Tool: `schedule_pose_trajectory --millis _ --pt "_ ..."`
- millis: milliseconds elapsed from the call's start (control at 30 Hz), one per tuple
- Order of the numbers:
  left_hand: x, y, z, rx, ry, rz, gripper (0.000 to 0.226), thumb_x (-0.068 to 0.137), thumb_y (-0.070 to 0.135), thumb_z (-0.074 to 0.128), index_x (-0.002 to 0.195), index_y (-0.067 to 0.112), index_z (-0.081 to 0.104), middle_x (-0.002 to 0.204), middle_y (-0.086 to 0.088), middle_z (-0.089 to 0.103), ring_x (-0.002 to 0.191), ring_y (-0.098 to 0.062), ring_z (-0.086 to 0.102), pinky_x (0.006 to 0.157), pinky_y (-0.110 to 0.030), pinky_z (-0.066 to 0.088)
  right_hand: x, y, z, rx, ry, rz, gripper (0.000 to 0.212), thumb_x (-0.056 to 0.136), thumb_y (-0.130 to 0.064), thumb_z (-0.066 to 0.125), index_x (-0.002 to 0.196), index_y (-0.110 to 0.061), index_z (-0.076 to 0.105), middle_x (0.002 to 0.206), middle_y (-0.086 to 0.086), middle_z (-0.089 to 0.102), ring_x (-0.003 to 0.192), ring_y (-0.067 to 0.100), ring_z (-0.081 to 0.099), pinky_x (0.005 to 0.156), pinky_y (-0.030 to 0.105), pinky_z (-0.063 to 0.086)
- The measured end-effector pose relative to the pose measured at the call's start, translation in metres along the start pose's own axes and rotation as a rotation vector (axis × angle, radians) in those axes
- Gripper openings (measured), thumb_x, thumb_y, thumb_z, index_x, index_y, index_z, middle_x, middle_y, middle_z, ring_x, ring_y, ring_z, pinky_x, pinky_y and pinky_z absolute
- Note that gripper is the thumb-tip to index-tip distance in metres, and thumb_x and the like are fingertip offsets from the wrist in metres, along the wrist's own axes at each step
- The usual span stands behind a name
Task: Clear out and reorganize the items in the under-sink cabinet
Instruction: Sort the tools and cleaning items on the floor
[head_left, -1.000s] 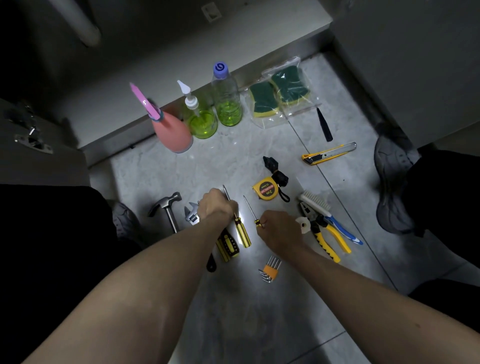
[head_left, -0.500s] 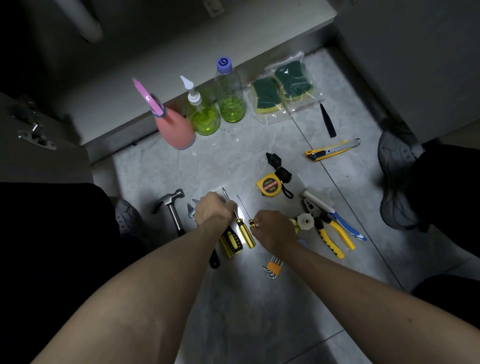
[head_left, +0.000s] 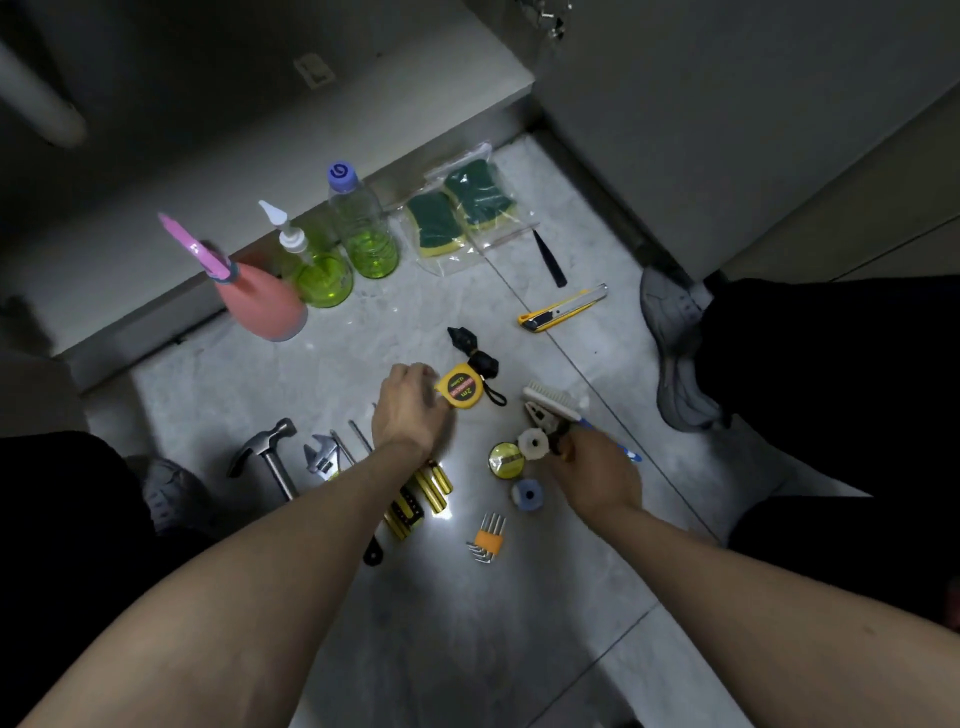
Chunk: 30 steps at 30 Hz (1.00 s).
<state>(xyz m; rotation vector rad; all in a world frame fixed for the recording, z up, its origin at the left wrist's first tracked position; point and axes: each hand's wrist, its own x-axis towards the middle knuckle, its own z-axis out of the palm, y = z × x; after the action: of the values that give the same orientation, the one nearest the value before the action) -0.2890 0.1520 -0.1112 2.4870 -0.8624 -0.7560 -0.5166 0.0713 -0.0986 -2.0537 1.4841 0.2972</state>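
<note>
1. The cabinet's contents lie spread on the tiled floor (head_left: 270, 384) in front of the open cabinet (head_left: 291, 130), which suggests they were taken out so they can be sorted by kind.
2. The left hand (head_left: 408, 408) reaches over the screwdrivers (head_left: 431, 486), its fingers curled at the edge of the yellow tape measure (head_left: 460, 391); I cannot tell whether it grips the tape measure or only touches it.
3. The right hand (head_left: 592, 470) closes round the handles of the pliers (head_left: 543, 418), just beside a white brush (head_left: 550, 400), probably to shift them into line.
4. Hand tools form one group: hammer (head_left: 267, 447), wrench (head_left: 322, 457) and screwdrivers sit side by side, with the hex keys (head_left: 488, 538) near them.
5. Liquids stand upright along the cabinet base: a pink spray bottle (head_left: 260, 306) and two green bottles (head_left: 358, 228), likely so they do not leak.
6. Bagged sponges (head_left: 457, 215) and a utility knife (head_left: 563, 309) lie apart on the right.
</note>
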Motion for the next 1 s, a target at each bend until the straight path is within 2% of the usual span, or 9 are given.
schedule_pose_trajectory --millis 33,100,233,300,467,600,733,867,1000 --pt "0.000 0.005 0.006 0.033 -0.038 0.045 0.033 0.087 0.026 0.065 0.119 0.020 0.060 0.126 -0.005 0.051 0.117 -0.028 0.049 0.090 -0.039 0.048 -0.006 0.007 0.000 0.021 0.021 0.050 0.011 0.092 -0.029 0.060 0.093 -0.018 0.062 0.105 0.004 0.066 0.100 0.026 0.065 0.071 0.033 0.050" --pt "0.001 0.011 0.017 0.090 -0.090 0.088 0.046 0.084 0.030 0.068 0.127 0.020 0.055 0.130 -0.005 0.048 0.120 -0.029 0.046 0.093 -0.040 0.047 -0.013 0.018 0.003 -0.003 0.036 0.109 0.026 0.092 -0.025 0.061 0.116 -0.016 0.059 0.126 0.005 0.055 0.116 0.026 0.057 0.082 0.038 0.053" --pt "0.006 0.013 0.031 0.201 -0.118 0.106 0.060 0.081 0.029 0.069 0.137 0.021 0.047 0.133 -0.006 0.046 0.121 -0.029 0.042 0.093 -0.040 0.046 -0.014 0.028 0.010 -0.125 -0.005 0.111 0.053 0.091 -0.030 0.065 0.138 -0.020 0.043 0.143 0.002 0.038 0.130 0.022 0.043 0.084 0.036 0.052" --pt "0.011 0.013 0.033 0.210 -0.102 0.112 0.058 0.083 0.026 0.069 0.136 0.022 0.047 0.131 -0.007 0.048 0.121 -0.030 0.042 0.091 -0.041 0.046 -0.008 0.027 0.013 -0.163 0.002 0.116 0.053 0.091 -0.033 0.065 0.137 -0.020 0.044 0.143 0.002 0.038 0.130 0.022 0.043 0.083 0.034 0.051" --pt "0.024 0.015 0.035 0.174 -0.095 0.146 0.056 0.083 0.028 0.074 0.133 0.024 0.050 0.124 -0.005 0.051 0.116 -0.028 0.046 0.083 -0.037 0.047 0.011 0.027 0.010 -0.293 0.031 0.086 0.051 0.091 -0.049 0.060 0.131 -0.020 0.049 0.134 0.004 0.043 0.125 0.021 0.043 0.097 0.030 0.043" --pt "0.037 0.029 0.039 0.282 -0.160 0.129 0.070 0.082 0.031 0.070 0.144 0.027 0.039 0.134 -0.005 0.043 0.122 -0.028 0.040 0.088 -0.039 0.048 0.021 0.033 0.005 -0.274 0.065 0.053 0.058 0.077 -0.054 0.064 0.123 -0.020 0.054 0.125 0.002 0.048 0.118 0.020 0.046 0.093 0.030 0.042" --pt "0.047 0.043 0.033 0.304 -0.245 0.107 0.077 0.075 0.042 0.073 0.142 0.029 0.039 0.134 -0.004 0.042 0.121 -0.029 0.043 0.085 -0.039 0.048 0.026 0.028 -0.008 -0.144 0.082 0.100 0.062 0.083 -0.066 0.059 0.117 -0.014 0.056 0.115 0.004 0.058 0.109 0.025 0.058 0.087 0.034 0.043" --pt "0.042 0.042 0.013 0.193 -0.230 0.068 0.077 0.070 0.050 0.076 0.135 0.025 0.042 0.124 -0.003 0.047 0.110 -0.027 0.053 0.083 -0.038 0.050 0.021 0.025 -0.021 0.082 0.013 0.111 0.034 0.091 -0.045 0.054 0.100 -0.013 0.056 0.098 0.005 0.064 0.089 0.027 0.062 0.071 0.033 0.043" --pt "0.030 0.024 -0.020 0.079 -0.139 -0.027 0.058 0.074 0.055 0.071 0.114 0.024 0.043 0.111 -0.002 0.054 0.098 -0.026 0.057 0.082 -0.039 0.052 0.015 0.004 -0.019 0.243 -0.055 -0.027 0.020 0.091 -0.040 0.056 0.093 -0.021 0.051 0.090 0.004 0.063 0.084 0.029 0.060 0.071 0.037 0.046"
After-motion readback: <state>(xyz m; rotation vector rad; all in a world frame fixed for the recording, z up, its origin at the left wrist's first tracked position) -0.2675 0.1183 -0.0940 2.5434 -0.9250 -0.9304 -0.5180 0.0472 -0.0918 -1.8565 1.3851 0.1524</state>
